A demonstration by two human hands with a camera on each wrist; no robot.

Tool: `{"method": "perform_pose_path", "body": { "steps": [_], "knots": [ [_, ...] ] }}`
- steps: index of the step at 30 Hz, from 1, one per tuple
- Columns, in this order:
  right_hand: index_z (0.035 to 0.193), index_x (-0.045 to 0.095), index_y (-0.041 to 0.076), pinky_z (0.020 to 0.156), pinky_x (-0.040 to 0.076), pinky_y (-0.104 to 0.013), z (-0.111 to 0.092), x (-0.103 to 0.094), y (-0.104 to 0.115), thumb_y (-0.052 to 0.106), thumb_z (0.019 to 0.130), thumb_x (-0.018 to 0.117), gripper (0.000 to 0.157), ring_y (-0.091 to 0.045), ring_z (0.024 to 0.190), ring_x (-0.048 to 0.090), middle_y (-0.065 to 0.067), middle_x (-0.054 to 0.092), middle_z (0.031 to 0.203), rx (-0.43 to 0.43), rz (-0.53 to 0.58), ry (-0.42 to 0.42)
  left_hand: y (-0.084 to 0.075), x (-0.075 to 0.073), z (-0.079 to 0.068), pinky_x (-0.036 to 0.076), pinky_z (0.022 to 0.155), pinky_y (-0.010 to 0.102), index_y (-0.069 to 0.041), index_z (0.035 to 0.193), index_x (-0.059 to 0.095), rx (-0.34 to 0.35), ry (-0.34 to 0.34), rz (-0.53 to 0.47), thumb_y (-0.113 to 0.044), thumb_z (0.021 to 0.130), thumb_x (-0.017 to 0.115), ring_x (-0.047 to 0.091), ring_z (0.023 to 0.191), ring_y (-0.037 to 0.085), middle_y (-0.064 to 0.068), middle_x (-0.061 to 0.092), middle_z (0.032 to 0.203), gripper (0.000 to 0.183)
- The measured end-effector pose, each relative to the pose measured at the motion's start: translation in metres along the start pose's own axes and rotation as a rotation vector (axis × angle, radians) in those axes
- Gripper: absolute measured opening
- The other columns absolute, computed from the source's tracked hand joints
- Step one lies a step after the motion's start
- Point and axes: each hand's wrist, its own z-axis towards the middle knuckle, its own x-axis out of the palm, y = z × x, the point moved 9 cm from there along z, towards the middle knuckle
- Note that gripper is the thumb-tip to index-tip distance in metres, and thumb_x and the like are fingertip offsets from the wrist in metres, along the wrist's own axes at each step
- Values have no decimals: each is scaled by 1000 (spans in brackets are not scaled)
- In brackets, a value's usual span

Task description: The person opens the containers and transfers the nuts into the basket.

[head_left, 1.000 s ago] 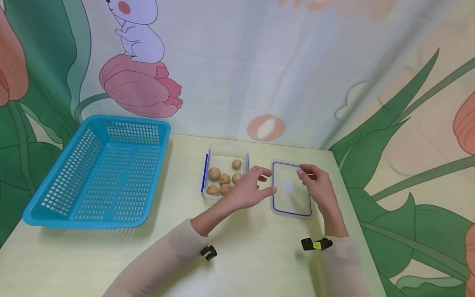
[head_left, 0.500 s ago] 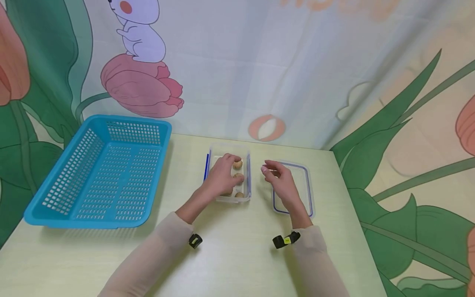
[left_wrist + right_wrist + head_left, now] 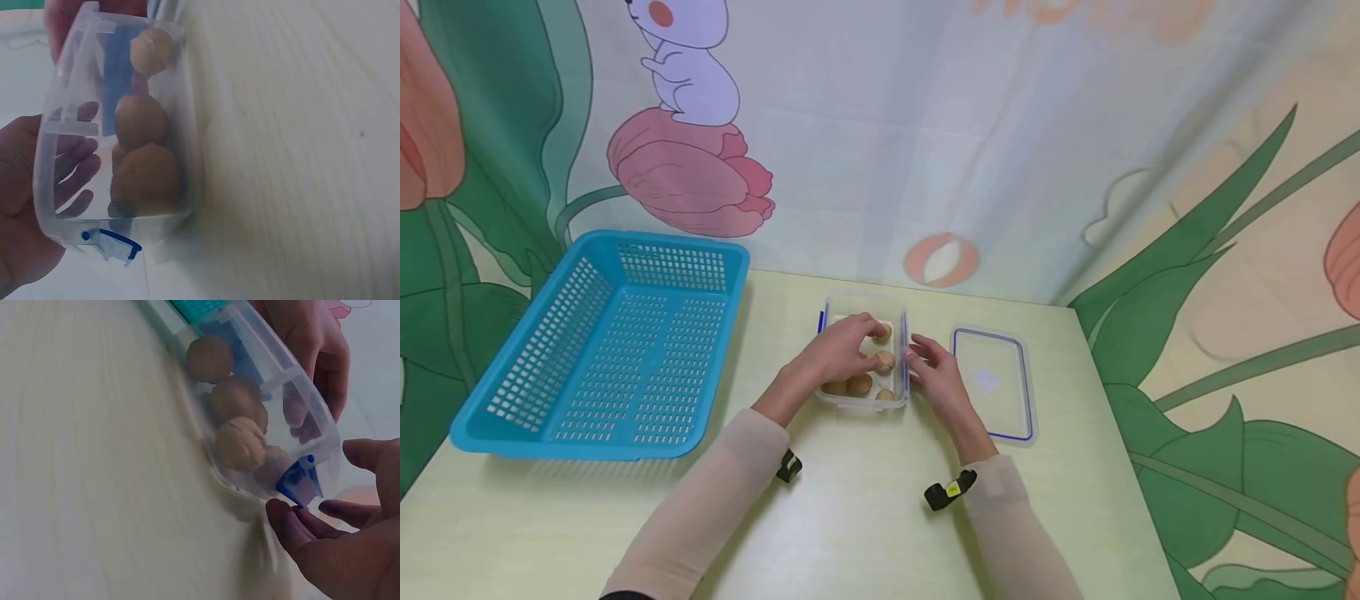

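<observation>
A clear plastic food box (image 3: 865, 405) with blue-edged latches holds several walnuts (image 3: 859, 384). My left hand (image 3: 831, 354) reaches over its left side, with spread fingers and thumb inside above the walnuts. Through the box wall in the left wrist view, those fingers (image 3: 76, 164) look loosely bent, with no nut between them. My right hand (image 3: 943, 387) is at the box's right side. In the right wrist view its fingertips (image 3: 279, 515) are at the blue latch (image 3: 300, 481), while the thumb stands apart near the rim. The left hand hides some walnuts.
A clear lid (image 3: 1028, 383) with a blue seal lies flat on the table (image 3: 880, 508), right of the box. At the left stands a large blue perforated basket (image 3: 625, 367). Behind the table hangs a printed curtain (image 3: 850, 167).
My right hand has moved left from the lid to the box's right side. The left hand has moved left from near the lid to over the box. The lid stays on the table.
</observation>
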Motion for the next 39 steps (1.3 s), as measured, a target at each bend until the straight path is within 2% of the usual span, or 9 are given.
{"method": "perform_pose_path", "body": {
  "steps": [3,8,13,18,26,39],
  "knots": [
    [153,50,0,106,55,-41,0,3,-6,16,106,67,53,-31,131,57,-24,56,148,15,15,-11,1,5,3,45,116,42,-8,140,66,24,10,58,-26,96,80,59,134,26,6,64,140,50],
    [149,54,-3,103,55,-38,-3,6,-13,15,105,67,50,-27,127,59,-24,59,144,42,54,-22,6,12,5,46,115,43,-8,139,66,15,30,68,-29,96,80,60,133,26,6,65,138,50],
    [149,56,-1,109,52,-42,-4,10,-20,19,105,69,51,-25,129,59,-23,60,146,60,89,-11,10,17,3,49,112,44,-9,139,68,-26,41,115,-31,96,80,62,129,28,5,67,138,50],
    [149,57,1,113,49,-47,-5,9,-23,21,105,70,50,-27,131,58,-21,60,146,64,95,-28,5,21,5,51,110,44,-10,137,69,-22,77,194,-29,98,78,63,127,28,5,66,138,45],
    [148,59,3,100,55,-34,-3,9,-26,25,104,72,51,-25,129,60,-19,62,145,42,81,-30,7,28,8,53,105,45,-15,138,69,-47,107,226,-33,97,79,65,116,25,1,66,137,46],
    [149,58,3,102,56,-36,-4,2,-19,24,104,71,51,-27,131,59,-20,61,147,34,62,-63,3,29,16,54,87,39,-19,129,74,-36,67,245,-31,98,78,60,90,20,-4,71,117,34]
  ]
}}
